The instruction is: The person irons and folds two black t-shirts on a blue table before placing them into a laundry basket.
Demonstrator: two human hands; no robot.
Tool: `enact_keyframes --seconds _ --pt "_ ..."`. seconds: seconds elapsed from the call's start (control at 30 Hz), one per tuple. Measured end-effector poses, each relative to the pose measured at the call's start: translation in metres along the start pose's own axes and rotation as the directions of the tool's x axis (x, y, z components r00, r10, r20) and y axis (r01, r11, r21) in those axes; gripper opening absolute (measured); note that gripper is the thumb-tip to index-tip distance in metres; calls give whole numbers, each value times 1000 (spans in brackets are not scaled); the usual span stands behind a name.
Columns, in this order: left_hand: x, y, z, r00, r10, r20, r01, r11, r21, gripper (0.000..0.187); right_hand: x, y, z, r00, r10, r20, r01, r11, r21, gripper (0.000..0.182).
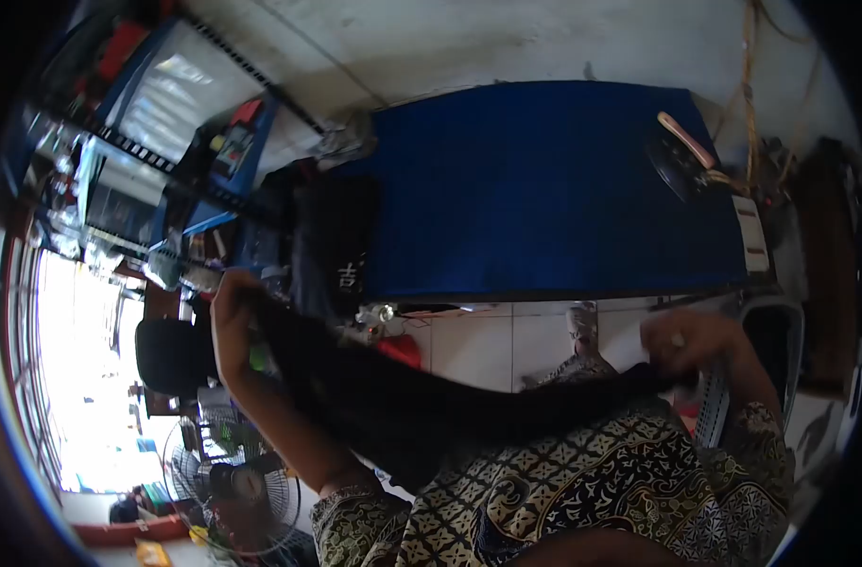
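A black cloth [488, 416] hangs in a sagging curve between my two hands, in front of my patterned shirt. My left hand [232, 317] is raised on the left with its fingers closed on one end of the cloth. On the right, my right hand [691, 342], with a ring on a finger, grips the other end; it is slightly blurred. What kind of garment the cloth may be does not show. Beyond the cloth stands a blue-covered table [535, 189], and a clothes iron [681, 156] with a pink handle rests at its right side.
Folded dark clothing [336, 236] with white characters lies at the table's left end. A metal shelf rack [176, 170] fills the upper left. A standing fan [237, 482] is at lower left. A grey plastic basket [771, 331] stands right of the table.
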State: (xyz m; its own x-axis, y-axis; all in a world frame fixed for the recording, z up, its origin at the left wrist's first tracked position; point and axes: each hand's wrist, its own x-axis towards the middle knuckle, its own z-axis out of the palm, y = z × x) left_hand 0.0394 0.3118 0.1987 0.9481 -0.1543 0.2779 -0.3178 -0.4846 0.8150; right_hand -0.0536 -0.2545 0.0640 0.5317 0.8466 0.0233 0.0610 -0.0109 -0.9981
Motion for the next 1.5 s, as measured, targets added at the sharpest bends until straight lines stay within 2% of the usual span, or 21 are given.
enact_keyframes --seconds 0.07,0.17,0.23,0.3,0.4,0.47,0.5,0.53,0.6,0.7,0.77,0.8,0.83,0.87,0.97,1.17,1.23,1.3,1.37,1.43,1.5 --pt "66 -25 48 992 -128 -2 125 962 241 18 -13 16 -48 925 237 -298 -205 969 135 28" --pt "145 -137 132 950 -262 -171 312 815 489 24 -19 113 -131 584 376 -720 -544 839 -3 26" --pt "167 -133 222 897 -311 -314 442 603 664 34 -19 169 -173 435 180 -882 -753 610 -247 22" --pt "177 -119 307 945 -264 -193 320 622 715 42 -2 192 -194 326 45 -944 -704 678 -211 30" --pt "194 -168 406 948 123 295 -236 891 388 47 28 193 -202 384 -130 -914 -655 659 -369 41" --pt "196 -141 445 874 83 478 -367 759 538 48 31 189 -208 473 -76 -878 -742 503 -443 43" --pt "202 -131 456 814 -147 562 -322 691 647 46 34 179 -213 559 -19 -829 -780 328 -533 45" --pt "212 -123 463 809 -157 566 -318 693 647 46 32 167 -229 592 279 -756 -788 398 -470 46" --pt "229 -114 469 667 -362 651 -442 511 737 35 18 211 -261 593 364 -718 -730 619 -290 43" --pt "248 -127 468 657 -478 583 -201 634 747 25 19 216 -270 474 126 -871 -734 603 -312 31" --pt "232 -128 468 757 -353 550 -231 643 730 21 27 197 -261 317 -175 -932 -811 460 -362 26" --pt "221 -126 473 904 -76 420 -290 613 735 20 25 193 -249 313 -170 -934 -813 460 -356 26" --pt "206 -123 478 942 218 255 -336 570 750 20 22 190 -235 310 -216 -926 -744 552 -377 26" --pt "187 -104 484 930 174 324 -359 620 698 23 20 185 -218 300 -260 -918 -664 634 -396 27" --pt "109 -63 498 827 179 532 -413 837 359 38 10 160 -153 411 -63 -909 -657 671 -343 29" --pt "47 -68 507 719 289 632 -585 742 327 29 2 169 -125 559 5 -829 -738 459 -495 22" --pt "45 -75 502 540 101 835 -598 744 297 28 -4 157 -120 551 35 -834 -770 408 -491 20" --pt "48 -70 492 476 151 866 -592 783 189 31 -16 145 -108 555 382 -739 -801 486 -350 20" --pt "51 -62 484 404 199 893 -574 815 78 34 -21 143 -97 460 369 -808 -814 539 -217 24" --pt "55 -52 480 542 253 802 -585 798 144 43 -21 151 -87 355 371 -858 -803 592 -77 28" --pt "42 -68 483 553 244 797 -575 804 152 47 -15 171 -78 46 479 -877 -725 620 300 32"
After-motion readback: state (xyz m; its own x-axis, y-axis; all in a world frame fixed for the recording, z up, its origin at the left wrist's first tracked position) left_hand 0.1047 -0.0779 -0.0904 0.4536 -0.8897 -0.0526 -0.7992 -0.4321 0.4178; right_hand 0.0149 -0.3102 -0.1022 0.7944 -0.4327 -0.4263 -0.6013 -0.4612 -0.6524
